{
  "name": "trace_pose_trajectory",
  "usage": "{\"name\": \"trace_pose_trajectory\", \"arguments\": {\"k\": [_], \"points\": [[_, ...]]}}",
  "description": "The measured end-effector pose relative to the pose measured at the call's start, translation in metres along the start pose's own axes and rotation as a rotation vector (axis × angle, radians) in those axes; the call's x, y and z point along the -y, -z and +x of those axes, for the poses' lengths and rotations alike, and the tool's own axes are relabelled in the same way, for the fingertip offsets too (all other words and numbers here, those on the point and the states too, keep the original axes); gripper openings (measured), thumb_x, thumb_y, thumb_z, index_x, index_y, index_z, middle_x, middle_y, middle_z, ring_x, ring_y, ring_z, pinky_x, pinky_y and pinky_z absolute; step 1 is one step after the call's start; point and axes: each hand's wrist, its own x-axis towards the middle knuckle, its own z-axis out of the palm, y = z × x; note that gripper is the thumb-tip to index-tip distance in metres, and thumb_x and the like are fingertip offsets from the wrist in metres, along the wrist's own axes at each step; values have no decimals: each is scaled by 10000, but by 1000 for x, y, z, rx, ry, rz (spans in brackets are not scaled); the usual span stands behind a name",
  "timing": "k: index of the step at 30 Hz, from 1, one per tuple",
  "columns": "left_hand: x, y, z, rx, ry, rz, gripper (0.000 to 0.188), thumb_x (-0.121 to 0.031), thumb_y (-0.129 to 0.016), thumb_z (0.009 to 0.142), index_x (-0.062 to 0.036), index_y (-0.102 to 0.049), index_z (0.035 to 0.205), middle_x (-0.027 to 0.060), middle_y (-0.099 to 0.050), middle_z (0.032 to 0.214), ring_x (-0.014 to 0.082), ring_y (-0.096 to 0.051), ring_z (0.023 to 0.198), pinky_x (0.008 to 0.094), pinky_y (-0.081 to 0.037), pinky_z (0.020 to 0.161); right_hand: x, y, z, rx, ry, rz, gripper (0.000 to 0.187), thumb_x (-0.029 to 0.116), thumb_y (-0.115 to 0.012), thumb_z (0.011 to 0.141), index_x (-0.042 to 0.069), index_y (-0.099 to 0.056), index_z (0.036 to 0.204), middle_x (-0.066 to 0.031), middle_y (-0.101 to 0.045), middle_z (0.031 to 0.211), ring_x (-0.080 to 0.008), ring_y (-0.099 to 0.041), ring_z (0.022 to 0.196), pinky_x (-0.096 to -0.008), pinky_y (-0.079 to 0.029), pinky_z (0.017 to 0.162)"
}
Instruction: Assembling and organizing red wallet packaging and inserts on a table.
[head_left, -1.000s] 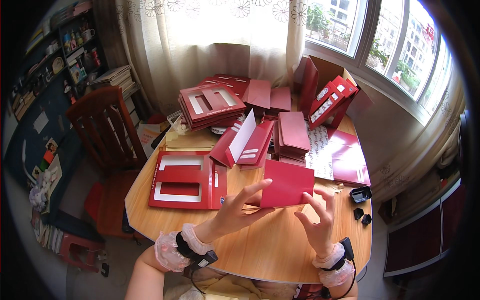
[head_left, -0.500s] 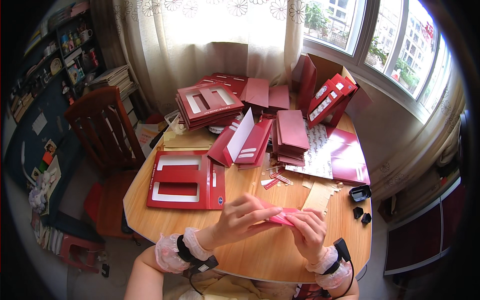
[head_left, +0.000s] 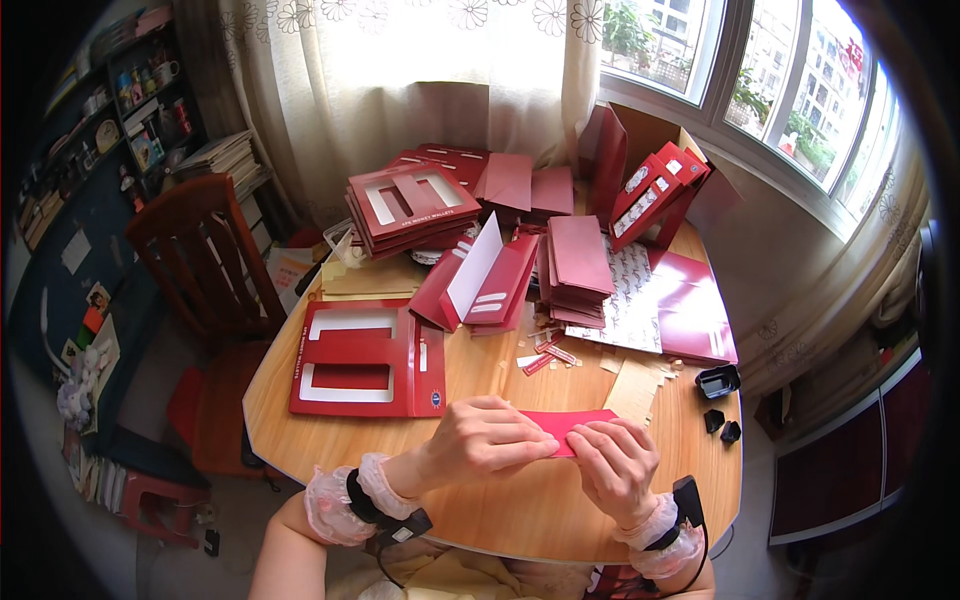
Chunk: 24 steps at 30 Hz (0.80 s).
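A small pinkish-red folded paper piece, envelope-like in shape, is stretched between my two hands above the table's near side. My left hand pinches its left part, fingers curled over it. On the other end, my right hand grips with thumb and fingertips close to the left thumb. Left of the hands lies a flat red box sleeve with two white-edged windows. Ahead stands a half-open red folder with a white inner flap.
Stacked windowed red sleeves and a pile of dark red wallets fill the far side. An open carton leans near the window. Black plastic pieces lie right; paper scraps lie mid-table. A wooden chair stands left.
The paper piece has turned so its broad red face shows more, flattened between my hands. My left fingers have curled down onto it; my right hand has barely shifted.
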Motion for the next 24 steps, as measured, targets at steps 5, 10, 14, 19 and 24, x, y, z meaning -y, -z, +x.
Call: {"name": "trace_pose_trajectory", "arguments": {"k": [5,10,14,19,24], "points": [[8,10,1,-46,46,26,107,-132,-786,789,-174,-771,887,-43,-750,814,105,-726,751,246,-536,659,-17,5,1,-42,-59,-76,158,86,-765,792,48,-704,933,-44,-727,885,-205,-704,843,-385,-520,831],[16,12,1,-76,68,35,142,-101,-812,754,-173,-773,869,-48,-754,808,105,-735,753,245,-530,653,-26,7,0,-59,-73,-98,140,62,-763,799,49,-703,925,-38,-717,844,-205,-695,811,-380,-517,812],[16,14,2,-77,74,20,117,-92,-831,763,-149,-780,852,-35,-763,796,109,-738,723,230,-517,628,-28,6,2,-76,-74,-99,122,62,-758,812,52,-699,919,-40,-711,831,-207,-690,796,-385,-520,806],[30,25,-3,-179,255,-63,129,-32,-841,749,-103,-792,845,26,-767,792,156,-731,684,254,-499,598,-48,11,-7,-158,-224,-28,61,20,-729,835,38,-683,871,-74,-687,784,-269,-662,756,-397,-527,797],[31,24,-3,-203,427,-126,141,-12,-839,763,-66,-800,887,77,-769,811,161,-728,677,275,-533,606,-43,9,-8,-238,-361,93,89,-3,-720,840,7,-693,924,-112,-697,842,-292,-675,831,-380,-524,810]]}}
